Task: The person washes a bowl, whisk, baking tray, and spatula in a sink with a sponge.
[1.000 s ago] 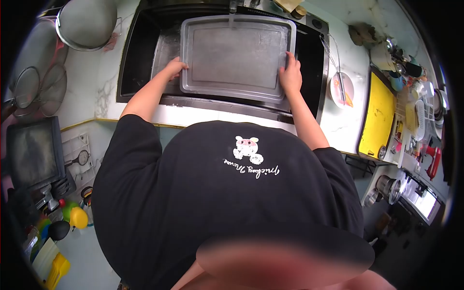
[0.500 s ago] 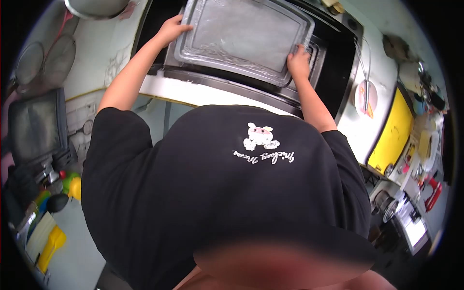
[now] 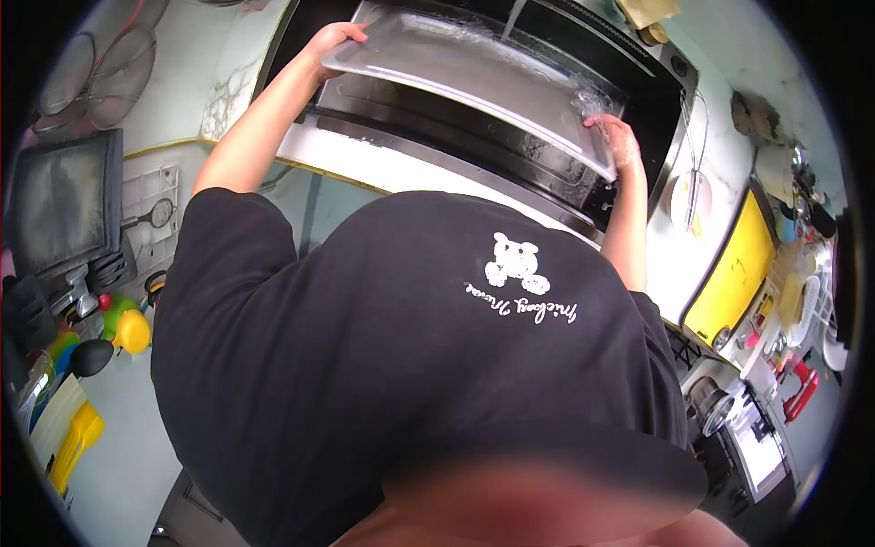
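head view: we hold the tray [image 3: 474, 82] tilted above the sink [image 3: 658, 100], left hand [image 3: 333, 41] and right hand [image 3: 620, 137] clenched on opposite edges. judged step: rinsing. the next move needs a firm wet-edge hold.

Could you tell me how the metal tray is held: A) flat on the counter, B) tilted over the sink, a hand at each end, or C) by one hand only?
B: the left hand and right hand grip opposite ends of the tray, which slants over the black sink.
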A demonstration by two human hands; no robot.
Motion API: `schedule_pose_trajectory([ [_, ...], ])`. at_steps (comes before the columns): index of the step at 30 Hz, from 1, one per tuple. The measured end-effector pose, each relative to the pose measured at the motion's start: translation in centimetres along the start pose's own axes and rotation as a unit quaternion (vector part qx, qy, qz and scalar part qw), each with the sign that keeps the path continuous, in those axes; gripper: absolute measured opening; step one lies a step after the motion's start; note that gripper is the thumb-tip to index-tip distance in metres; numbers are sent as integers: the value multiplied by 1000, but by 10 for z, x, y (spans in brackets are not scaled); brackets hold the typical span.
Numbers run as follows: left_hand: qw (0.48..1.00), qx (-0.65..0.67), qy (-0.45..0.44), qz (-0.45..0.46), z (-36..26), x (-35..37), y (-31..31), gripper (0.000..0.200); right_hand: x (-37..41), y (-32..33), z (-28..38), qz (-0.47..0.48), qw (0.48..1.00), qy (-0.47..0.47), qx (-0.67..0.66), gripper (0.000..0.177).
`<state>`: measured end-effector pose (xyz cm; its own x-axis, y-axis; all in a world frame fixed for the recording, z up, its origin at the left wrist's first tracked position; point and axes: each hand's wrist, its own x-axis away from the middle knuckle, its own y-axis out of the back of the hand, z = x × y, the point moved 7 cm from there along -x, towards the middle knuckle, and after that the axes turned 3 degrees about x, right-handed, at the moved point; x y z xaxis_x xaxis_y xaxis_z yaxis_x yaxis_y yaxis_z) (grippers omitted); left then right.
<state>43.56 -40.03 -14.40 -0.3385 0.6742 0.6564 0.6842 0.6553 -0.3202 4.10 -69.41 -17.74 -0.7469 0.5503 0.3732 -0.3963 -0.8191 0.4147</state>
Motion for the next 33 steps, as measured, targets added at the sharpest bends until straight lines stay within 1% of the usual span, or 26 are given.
schedule_pose_trajectory([
  [1, 993, 122, 0, -1, 1, -1, -5, 59, 19, 18, 27, -42, 997, -18, 55, 26],
  [2, 990, 142, -6, 7, -2, 2, -14, 62, 29, 20, 37, 21, 996, -35, -76, 27],
  [3, 988, 143, -39, -35, -2, -5, -11, 59, 43, 23, 57, -36, 990, -33, -132, 30],
  [5, 983, 183, -6, 7, -2, -5, -25, 55, 38, 44, 31, -114, 992, 2, 47, 37],
  [6, 983, 180, -4, 13, -2, -7, -32, 55, 37, 51, 22, -172, 980, -21, 96, 46],
  [7, 985, 172, -13, -7, -3, -9, -36, 46, 40, 54, 29, -215, 968, 15, 131, 45],
  [8, 986, 164, -22, -28, -4, -9, -41, 41, 45, 52, 50, -285, 940, 129, 136, 43],
  [9, 986, 162, -21, -24, -4, -8, -50, 41, 52, 51, 67, -349, 895, 240, 140, 41],
  [10, 991, 122, -43, -34, -9, -3, -60, 46, 49, 50, 62, -368, 895, 209, 141, 38],
  [11, 994, 81, -64, -45, -14, -2, -68, 52, 39, 50, 39, -337, 933, 39, 119, 39],
  [12, 996, 11, -70, -47, -14, -7, -72, 60, 35, 48, 33, -325, 936, -7, 137, 40],
  [13, 998, -13, -56, -32, -4, -42, -51, 67, 33, 45, 34, -311, 936, -52, 154, 41],
  [15, 996, -48, -28, -62, 7, -67, -46, 74, 18, 39, 9, -321, 931, -98, 144, 47],
  [16, 1000, 4, 18, -16, 12, -69, -59, 76, 13, 37, 3, -323, 924, -121, 166, 48],
  [18, 999, -33, 30, -26, 14, -73, -77, 76, 5, 36, -11, -312, 916, -170, 185, 50],
  [19, 996, -70, 39, -38, 15, -73, -87, 77, 2, 36, -14, -314, 915, -171, 185, 50],
  [20, 988, -144, 18, -50, 14, -75, -95, 76, 1, 38, -19, -324, 911, -185, 178, 50],
  [21, 981, -190, -30, -34, 24, -114, -79, 72, 0, 40, -23, -333, 906, -199, 171, 50],
  [23, 969, -237, -63, -3, 42, -164, -65, 74, 1, 45, -19, -331, 907, -204, 162, 50],
  [24, 961, -258, -50, -86, 45, -163, -63, 82, 4, 47, -13, -336, 906, -203, 159, 50],
  [25, 954, -268, -64, -117, 46, -154, -70, 90, 7, 49, -7, -342, 905, -202, 156, 50],
  [27, 922, -339, -107, -155, 56, -170, -65, 92, 15, 54, 14, -355, 903, -194, 148, 52],
  [28, 922, -339, -106, -152, 60, -169, -72, 92, 20, 56, 26, -365, 901, -187, 138, 55],
  [30, 852, -437, -174, -229, 59, -148, -88, 92, 28, 59, 51, -373, 900, -165, 152, 57],
  [32, 858, -427, -169, -232, 69, -150, -92, 91, 39, 62, 81, -384, 897, -145, 166, 62],
  [33, 862, -415, -164, -242, 75, -152, -93, 91, 42, 61, 98, -364, 906, -134, 171, 64],
])
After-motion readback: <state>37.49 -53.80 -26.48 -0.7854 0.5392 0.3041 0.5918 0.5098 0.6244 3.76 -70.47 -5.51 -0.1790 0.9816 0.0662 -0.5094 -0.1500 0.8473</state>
